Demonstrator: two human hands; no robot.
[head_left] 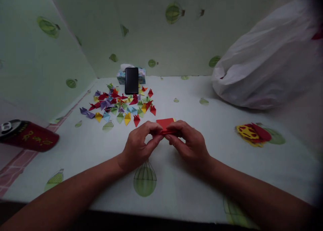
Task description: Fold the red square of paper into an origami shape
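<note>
Between the fingertips of both hands is a small folded piece of red paper [166, 132], held just above the table. My left hand [141, 141] pinches its left end with thumb and fingers. At the right end, my right hand [189, 141] pinches it in the same way. The fingers cover much of the paper, so its exact shape is hidden. Just beyond the fingertips lies a stack of square orange-red paper [165, 122], with a yellow edge showing at its right. Farther back on the left, several folded paper cranes [118, 104] in many colours lie in a loose pile.
A black phone [131, 80] leans on a tissue box [142, 75] behind the cranes. At left is a red drink can [30, 136]. A white plastic bag [262, 62] bulges at the back right. Red and yellow cut-outs [252, 134] lie on the patterned tablecloth [202, 120].
</note>
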